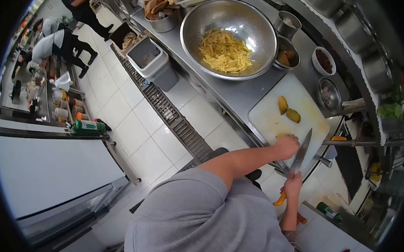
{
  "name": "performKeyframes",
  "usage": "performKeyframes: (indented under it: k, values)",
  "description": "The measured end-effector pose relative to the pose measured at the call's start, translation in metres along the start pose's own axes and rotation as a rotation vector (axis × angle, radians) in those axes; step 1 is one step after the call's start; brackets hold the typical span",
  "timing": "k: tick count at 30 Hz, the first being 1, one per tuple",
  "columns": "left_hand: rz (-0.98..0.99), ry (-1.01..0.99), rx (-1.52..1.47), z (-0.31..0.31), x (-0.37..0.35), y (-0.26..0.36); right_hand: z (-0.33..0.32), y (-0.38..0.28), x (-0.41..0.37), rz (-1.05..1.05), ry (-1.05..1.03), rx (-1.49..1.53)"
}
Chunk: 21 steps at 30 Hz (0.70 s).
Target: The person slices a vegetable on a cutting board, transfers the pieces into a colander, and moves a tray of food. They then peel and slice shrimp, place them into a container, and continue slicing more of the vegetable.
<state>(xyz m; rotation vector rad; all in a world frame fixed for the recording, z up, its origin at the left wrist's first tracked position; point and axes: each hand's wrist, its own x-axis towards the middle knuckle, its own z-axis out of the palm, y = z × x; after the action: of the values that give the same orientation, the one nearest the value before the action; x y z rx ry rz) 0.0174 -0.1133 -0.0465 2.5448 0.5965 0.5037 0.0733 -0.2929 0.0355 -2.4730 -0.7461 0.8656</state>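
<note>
My right hand (293,184) is wrapped round the orange handle of a kitchen knife (303,149), its long blade pointing up across the near edge of a white cutting board (265,110). Beside the blade, my left hand (287,146) is closed with curled fingers over the board. A small yellowish piece (281,135) shows at its fingertips; I cannot tell what the fingers grip. Farther up the board lie two brownish-yellow pieces (293,115) with darker skin. Beyond the board stands a large perforated metal colander (263,26) holding pale yellow cut strips (226,52).
Metal containers (287,24), a white bowl (323,61) and a small metal bowl (329,94) stand along the counter. A grey bin (156,65) is by the counter's side. Other people (56,44) work at the far left. A floor drain grate (165,112) crosses the tiles.
</note>
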Motion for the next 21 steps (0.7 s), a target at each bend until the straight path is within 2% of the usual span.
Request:
performKeyframes:
  k: [3, 5, 8, 10, 15, 18, 20, 21]
  values:
    - [-0.019, 0.020, -0.003, -0.002, -0.004, 0.005, 0.007, -0.010, -0.011, 0.011, -0.034, -0.031]
    - [0.054, 0.021, 0.011, -0.011, -0.007, 0.007, 0.011, -0.008, -0.011, 0.013, -0.057, -0.050]
    - [0.099, 0.064, 0.065, 0.013, 0.001, 0.008, 0.014, -0.007, -0.011, -0.018, -0.039, -0.059]
    - [0.114, 0.058, 0.081, 0.007, 0.002, 0.009, 0.011, -0.008, -0.012, 0.034, -0.033, -0.068]
    - [0.148, 0.048, 0.092, 0.003, 0.006, 0.010, 0.008, -0.008, -0.009, -0.018, -0.060, -0.101]
    - [0.069, 0.007, 0.000, -0.031, 0.000, 0.011, 0.007, -0.010, -0.009, -0.030, -0.063, -0.100]
    - [-0.065, 0.128, -0.159, -0.100, -0.026, 0.007, 0.005, -0.009, -0.008, -0.048, -0.064, -0.080]
    - [-0.082, 0.138, -0.341, -0.137, -0.041, -0.002, 0.004, -0.008, -0.008, -0.045, -0.077, -0.075]
